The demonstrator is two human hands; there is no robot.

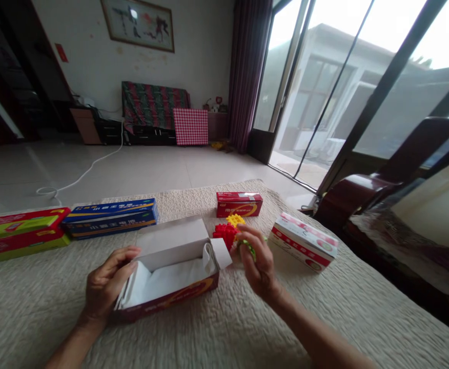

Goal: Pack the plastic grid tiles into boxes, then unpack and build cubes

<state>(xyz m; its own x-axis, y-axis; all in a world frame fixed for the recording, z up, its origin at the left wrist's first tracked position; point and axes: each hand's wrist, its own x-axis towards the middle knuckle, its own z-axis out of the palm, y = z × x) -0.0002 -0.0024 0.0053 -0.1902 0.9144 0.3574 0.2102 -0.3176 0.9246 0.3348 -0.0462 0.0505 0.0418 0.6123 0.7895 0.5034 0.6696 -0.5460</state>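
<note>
An open cardboard box (pixel 170 300), dark red outside and white inside, lies on the covered surface with its lid (pixel 172 236) folded back. White paper or cloth (pixel 176 274) lines it. My left hand (pixel 107 282) is closed around the box's left end. Just right of the box, my right hand (pixel 257 261) has its fingers bent together at a green plastic piece (pixel 250 248), which they partly hide. Against these fingertips are a red knobbly plastic piece (pixel 225 236) and a yellow lattice-like one (pixel 235 220).
A small red box (pixel 239 205) stands behind the plastic pieces, a white-and-red box (pixel 303 242) to the right. Leftward lie a blue box (pixel 111 219) and a red-and-green box (pixel 20 233). A quilted cover (pixel 286 328) lies underneath; dark wooden furniture (pixel 357 195) borders the right.
</note>
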